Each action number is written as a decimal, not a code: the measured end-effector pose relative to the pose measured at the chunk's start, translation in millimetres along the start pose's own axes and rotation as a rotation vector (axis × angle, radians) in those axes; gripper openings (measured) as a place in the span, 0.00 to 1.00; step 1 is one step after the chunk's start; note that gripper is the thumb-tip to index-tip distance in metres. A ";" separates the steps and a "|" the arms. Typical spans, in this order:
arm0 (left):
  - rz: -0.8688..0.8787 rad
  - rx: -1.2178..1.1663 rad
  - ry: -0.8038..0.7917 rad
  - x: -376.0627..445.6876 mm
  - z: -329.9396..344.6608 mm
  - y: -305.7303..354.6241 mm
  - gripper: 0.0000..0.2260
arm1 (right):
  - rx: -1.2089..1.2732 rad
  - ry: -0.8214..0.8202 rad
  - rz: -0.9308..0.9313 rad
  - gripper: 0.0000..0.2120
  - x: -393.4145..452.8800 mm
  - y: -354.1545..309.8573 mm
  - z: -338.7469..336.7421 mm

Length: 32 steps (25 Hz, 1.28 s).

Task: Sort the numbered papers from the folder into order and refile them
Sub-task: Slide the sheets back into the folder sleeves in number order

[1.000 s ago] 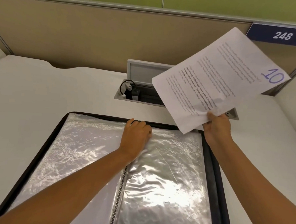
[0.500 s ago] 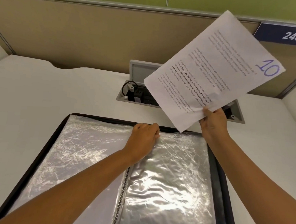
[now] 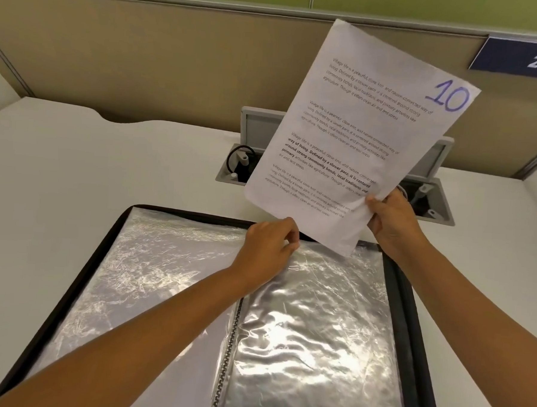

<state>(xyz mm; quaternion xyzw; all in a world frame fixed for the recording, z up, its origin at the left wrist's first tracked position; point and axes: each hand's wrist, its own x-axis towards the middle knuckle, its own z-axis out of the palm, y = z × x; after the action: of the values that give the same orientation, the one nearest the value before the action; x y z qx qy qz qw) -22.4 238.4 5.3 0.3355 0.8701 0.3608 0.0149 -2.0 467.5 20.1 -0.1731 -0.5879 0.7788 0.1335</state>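
Observation:
A black display folder [image 3: 402,291] lies open on the white desk, its clear plastic sleeves [image 3: 313,330] shining on both sides of the spine. My left hand [image 3: 269,247] pinches the top edge of the right-hand sleeve near the spine. My right hand [image 3: 390,222] grips the lower right edge of a printed sheet marked 10 [image 3: 358,130] in blue pen. The sheet is held nearly upright, tilted right, with its bottom corner just above the top of the right sleeve.
A grey cable box [image 3: 429,193] with an open lid sits in the desk behind the folder, partly hidden by the sheet. A beige partition [image 3: 144,56] with a blue sign reading 248 [image 3: 523,58] stands along the back. White desk [image 3: 76,168] surrounds the folder.
My right hand has turned the sheet more upright and lowered its bottom corner to the right sleeve's top edge. My left hand has shifted from lying on the sleeve to pinching its top edge.

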 end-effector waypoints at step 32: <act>0.102 0.377 -0.380 9.0 -36.1 -13.6 0.10 | -0.204 -0.065 0.075 0.15 -14.9 2.3 -28.8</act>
<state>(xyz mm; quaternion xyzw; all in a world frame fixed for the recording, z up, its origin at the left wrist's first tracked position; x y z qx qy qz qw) -46.9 214.5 25.3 0.4375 0.8854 0.1231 0.0970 23.7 485.8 12.4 -0.1823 -0.6614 0.7245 0.0665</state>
